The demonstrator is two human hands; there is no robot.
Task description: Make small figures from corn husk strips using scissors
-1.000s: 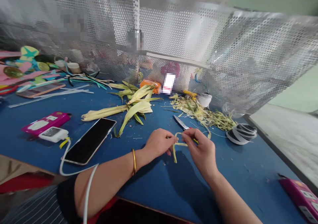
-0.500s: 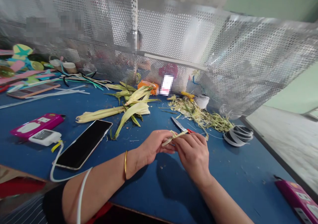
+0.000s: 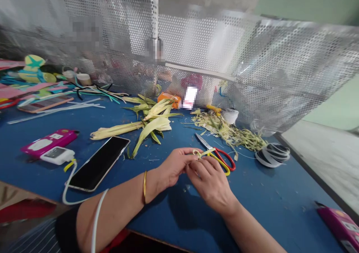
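My left hand (image 3: pixel 175 165) and my right hand (image 3: pixel 209 182) meet over the blue table (image 3: pixel 168 215), both pinching a narrow pale-green leaf strip (image 3: pixel 202 154) that is folded small between the fingertips. A gold bangle circles my left wrist. Just beyond my fingers lie scissors (image 3: pixel 217 154) with red and yellow handles, flat on the table and untouched.
Corn husk leaves (image 3: pixel 146 122) lie ahead left, a heap of husk scraps (image 3: pixel 230 131) ahead right, beside a coil of dark band (image 3: pixel 273 152). A black phone (image 3: pixel 98 163) on a white cable, a pink case (image 3: pixel 49 141) and a white charger lie left. Perforated metal screens (image 3: pixel 196 51) wall the back.
The strip, an open loop a second ago, is now folded tight between my fingertips. My hands have closed together and my right hand has shifted left, uncovering the scissor handles.
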